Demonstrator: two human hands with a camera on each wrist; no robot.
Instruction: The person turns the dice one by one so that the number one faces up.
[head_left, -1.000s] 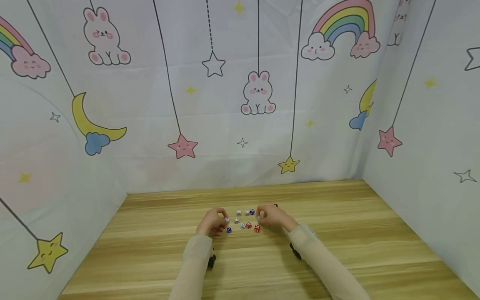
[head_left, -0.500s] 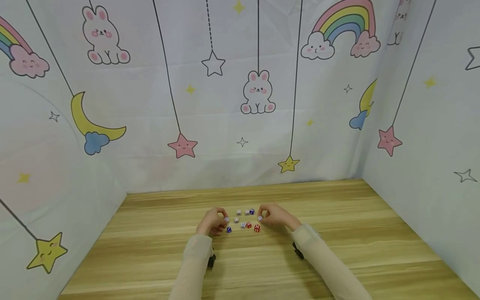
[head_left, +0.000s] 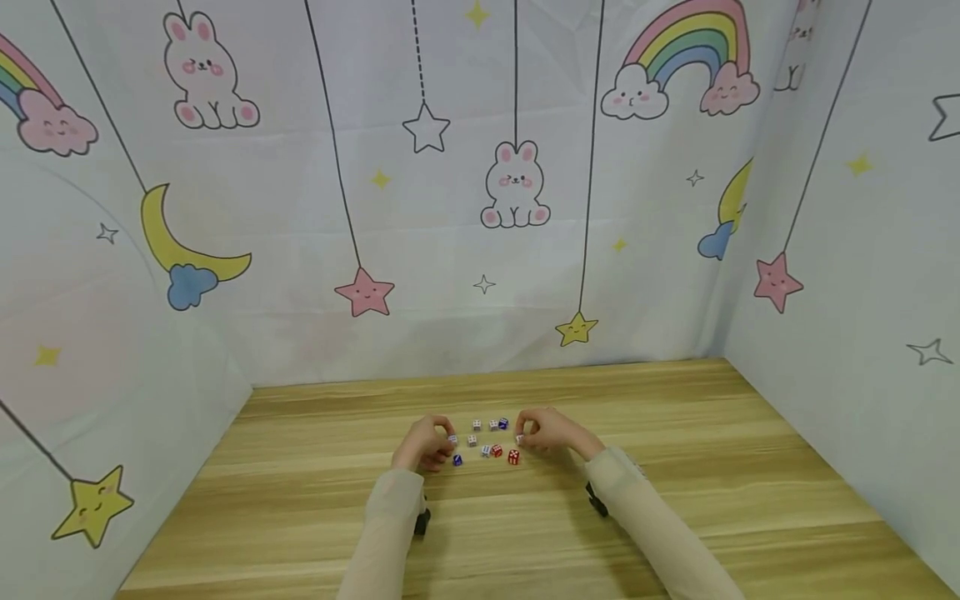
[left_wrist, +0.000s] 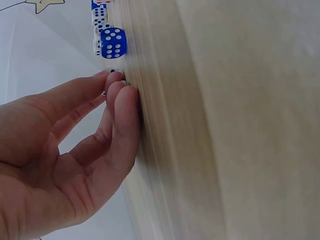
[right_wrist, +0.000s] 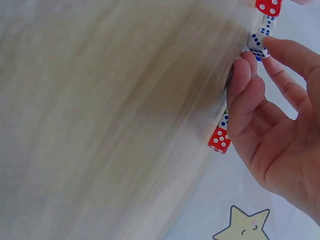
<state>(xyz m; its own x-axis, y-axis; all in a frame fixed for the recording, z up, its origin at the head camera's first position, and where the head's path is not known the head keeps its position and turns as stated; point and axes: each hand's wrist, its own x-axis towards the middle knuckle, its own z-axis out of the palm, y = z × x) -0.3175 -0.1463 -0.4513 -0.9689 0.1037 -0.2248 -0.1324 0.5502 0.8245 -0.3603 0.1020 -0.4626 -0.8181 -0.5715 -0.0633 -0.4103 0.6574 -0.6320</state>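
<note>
My left hand (head_left: 426, 443) pinches a white die (head_left: 453, 439) at the left of a loose group of dice; in the left wrist view fingertips hide most of it. My right hand (head_left: 549, 431) holds a white die with blue pips (right_wrist: 258, 45) between thumb and fingers, close over the table. Between the hands lie white dice (head_left: 472, 441), a blue die (head_left: 503, 424) at the back, and two red dice, one (head_left: 513, 457) nearest my right hand. Another blue die (head_left: 457, 460) sits just in front of my left fingers.
Beyond my right hand, a red die (right_wrist: 220, 140) and a white die (right_wrist: 224, 120) show in the right wrist view. The wooden table (head_left: 525, 533) ends at printed cloth walls (head_left: 420, 342) behind and at both sides.
My right hand has shifted slightly right with its white die, then lowered it a little; the red die behind that hand is now hidden in the head view. My left hand stays in place.
</note>
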